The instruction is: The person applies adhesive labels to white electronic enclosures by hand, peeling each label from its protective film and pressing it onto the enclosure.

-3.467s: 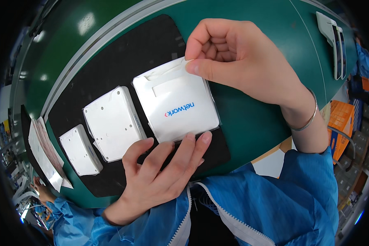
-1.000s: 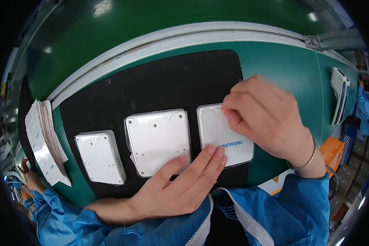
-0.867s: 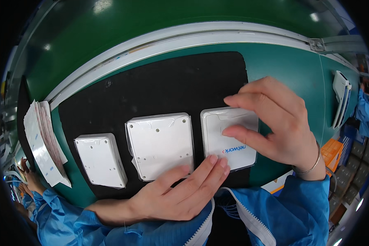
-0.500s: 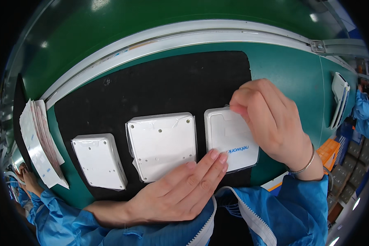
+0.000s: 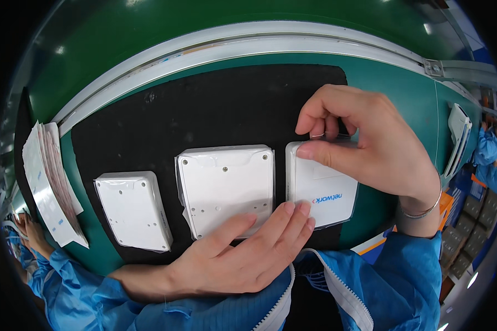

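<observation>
Since the picture half a second ago, the right hand (image 5: pixel 375 132) has slid left along the far edge of the right-hand white case (image 5: pixel 328 187), and its thumb and forefinger, pinched together then, have parted. That case lies flat at the right end of the black mat (image 5: pixel 215 110). The thumb rests by its far left corner; the forefinger stands slightly off just beyond, with nothing seen between the two. Whether the curled fingers touch the case, I cannot tell. The left hand (image 5: pixel 243 254) grips nothing: its fingers lie outstretched, tips on the near left part of the case.

The step looks like settling the clear film at that far edge. To do it well, I would keep the left fingertips light but steady, and work the thumb along the edge without lifting the corner.

The left hand's outer finger lies over the near edge of the middle case (image 5: pixel 226 187); farther left are the smaller case (image 5: pixel 132 209) and, beyond the mat, a stack of sheets (image 5: pixel 52 185).
</observation>
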Demonstrator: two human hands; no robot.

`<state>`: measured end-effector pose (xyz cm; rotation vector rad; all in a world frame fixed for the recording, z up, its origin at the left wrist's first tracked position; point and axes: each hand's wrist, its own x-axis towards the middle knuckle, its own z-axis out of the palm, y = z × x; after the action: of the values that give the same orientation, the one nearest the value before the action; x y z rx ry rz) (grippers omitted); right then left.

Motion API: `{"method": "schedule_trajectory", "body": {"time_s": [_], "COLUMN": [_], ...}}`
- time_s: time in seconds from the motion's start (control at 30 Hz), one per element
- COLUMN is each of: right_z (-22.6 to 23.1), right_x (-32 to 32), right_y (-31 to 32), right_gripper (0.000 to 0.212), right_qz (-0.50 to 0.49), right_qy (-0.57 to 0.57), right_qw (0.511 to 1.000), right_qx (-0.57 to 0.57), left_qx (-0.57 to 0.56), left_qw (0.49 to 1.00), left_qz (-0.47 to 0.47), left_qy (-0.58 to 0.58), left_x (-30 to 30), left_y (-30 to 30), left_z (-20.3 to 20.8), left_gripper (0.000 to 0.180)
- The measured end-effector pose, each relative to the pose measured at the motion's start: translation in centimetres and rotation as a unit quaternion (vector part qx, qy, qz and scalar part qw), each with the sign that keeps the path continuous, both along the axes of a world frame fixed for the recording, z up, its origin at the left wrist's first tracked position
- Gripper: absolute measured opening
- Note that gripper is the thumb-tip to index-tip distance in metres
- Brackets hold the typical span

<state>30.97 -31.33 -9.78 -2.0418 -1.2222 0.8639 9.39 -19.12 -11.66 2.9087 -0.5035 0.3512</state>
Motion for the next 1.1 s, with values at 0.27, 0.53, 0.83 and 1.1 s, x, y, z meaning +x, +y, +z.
{"method": "schedule_trajectory", "body": {"time_s": [0.27,0.53,0.83,1.1], "right_z": [0.8,-0.5,1.2,1.7], "right_x": [0.5,0.0,1.0,0.8], "right_y": [0.7,-0.2,1.1,3.2], "right_gripper": [0.019,0.011,0.029,0.018], "right_qz": [-0.01,-0.02,0.332,0.456], "right_qy": [0.043,-0.007,-0.361,-0.454], "right_qw": [0.996,0.991,0.856,0.719], "right_qx": [-0.071,0.131,0.161,0.262], "left_qx": [0.009,-0.033,0.031,0.018], "left_qw": [1.0,0.998,0.999,0.999], "left_qz": [0.003,-0.054,0.031,0.034], "left_qy": [0.001,-0.002,-0.009,0.018], "left_x": [-0.1,-0.4,-0.2,0.1], "left_y": [-0.2,0.3,-0.7,-1.0], "left_z": [-0.3,-0.1,-0.8,-0.2], "left_gripper": [0.026,0.024,0.029,0.035]}}
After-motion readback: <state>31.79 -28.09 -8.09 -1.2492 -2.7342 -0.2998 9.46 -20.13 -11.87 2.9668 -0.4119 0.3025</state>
